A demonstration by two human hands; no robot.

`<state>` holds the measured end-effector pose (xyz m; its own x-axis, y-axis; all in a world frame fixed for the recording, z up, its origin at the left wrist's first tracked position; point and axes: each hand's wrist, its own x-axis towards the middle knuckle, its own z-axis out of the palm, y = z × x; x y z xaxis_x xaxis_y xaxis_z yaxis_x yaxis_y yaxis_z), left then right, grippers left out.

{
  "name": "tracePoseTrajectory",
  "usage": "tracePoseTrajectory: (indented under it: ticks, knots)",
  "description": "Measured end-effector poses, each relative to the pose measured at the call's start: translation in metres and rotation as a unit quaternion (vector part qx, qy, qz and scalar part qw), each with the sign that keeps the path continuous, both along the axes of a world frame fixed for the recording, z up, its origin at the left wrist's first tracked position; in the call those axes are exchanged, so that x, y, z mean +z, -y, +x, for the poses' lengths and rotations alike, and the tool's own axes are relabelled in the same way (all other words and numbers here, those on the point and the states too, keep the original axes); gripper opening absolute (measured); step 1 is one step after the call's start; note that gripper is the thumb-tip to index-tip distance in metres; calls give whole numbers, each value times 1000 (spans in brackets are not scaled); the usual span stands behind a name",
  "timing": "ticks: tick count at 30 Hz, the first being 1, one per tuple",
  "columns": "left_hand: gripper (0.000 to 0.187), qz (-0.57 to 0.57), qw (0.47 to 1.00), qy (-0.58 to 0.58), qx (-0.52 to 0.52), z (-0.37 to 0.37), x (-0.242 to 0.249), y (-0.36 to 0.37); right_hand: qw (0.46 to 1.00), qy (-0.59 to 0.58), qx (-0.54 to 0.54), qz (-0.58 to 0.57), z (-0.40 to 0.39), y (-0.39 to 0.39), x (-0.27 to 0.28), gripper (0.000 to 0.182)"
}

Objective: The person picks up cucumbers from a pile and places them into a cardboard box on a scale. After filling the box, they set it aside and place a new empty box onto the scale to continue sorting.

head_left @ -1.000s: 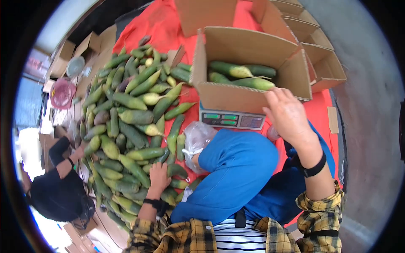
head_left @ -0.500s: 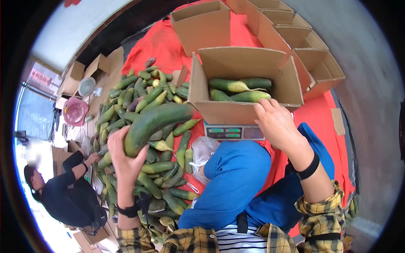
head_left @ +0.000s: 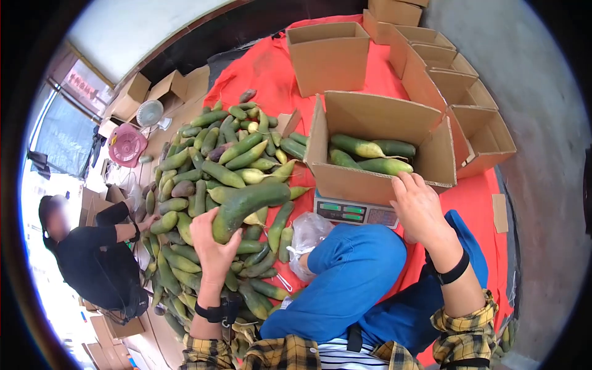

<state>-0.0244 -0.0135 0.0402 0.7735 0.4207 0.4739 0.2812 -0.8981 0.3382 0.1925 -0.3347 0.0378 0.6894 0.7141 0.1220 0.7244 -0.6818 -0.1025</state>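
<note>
A large curved green radish (head_left: 250, 206) is gripped at its lower end by my left hand (head_left: 213, 243), held over the pile of green radishes (head_left: 216, 172). My right hand (head_left: 419, 206) rests at the near rim of an open cardboard box (head_left: 376, 180), its fingertips touching the tip of a radish (head_left: 385, 166) inside. Several radishes lie in the box. Beneath the box is a scale (head_left: 354, 211) with lit green displays. What lies under my right palm is hidden.
Another open box (head_left: 327, 61) stands behind, and a row of open boxes (head_left: 465, 123) runs along the right. A co-worker in black (head_left: 102, 259) reaches into the pile at the left. A plastic bag (head_left: 308, 237) lies beside my knee. A fan (head_left: 150, 113) stands at upper left.
The view has shifted, so the box and pile appear lower and further right. My left hand still holds the curved radish, now tilted less steeply. The co-worker's hand is at the pile's edge.
</note>
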Motion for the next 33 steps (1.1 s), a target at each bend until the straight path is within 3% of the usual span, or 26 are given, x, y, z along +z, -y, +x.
tracePoseTrajectory:
  ticks: [2,10,13,20,22,24,25,27,33]
  knots:
    - [58,20,999,-34,1,-2,-13,-5,998,48,27,13,1,2,-5,42]
    - [58,-47,994,-84,47,49,-89,-49,999,15,34,-8,-3,5,2,55]
    - [58,-64,991,-54,102,100,-106,-80,996,18,32,-80,-1,4,6,58]
    - [62,51,979,40,192,264,-136,-146,994,-35,45,-98,18,-2,10,57]
    - [60,76,976,32,202,305,-162,-155,992,-74,37,-98,23,-8,16,55]
    - [58,101,972,27,208,326,-199,-156,981,-186,25,-46,28,-12,21,57]
    - [55,103,976,-49,188,333,-228,-156,989,-128,53,-44,34,-17,28,43]
    - [46,115,952,-236,157,341,-295,-156,985,-156,50,-61,38,-18,30,47]
    - [46,61,961,-238,124,340,-304,-139,973,-204,52,-92,41,-20,33,53]
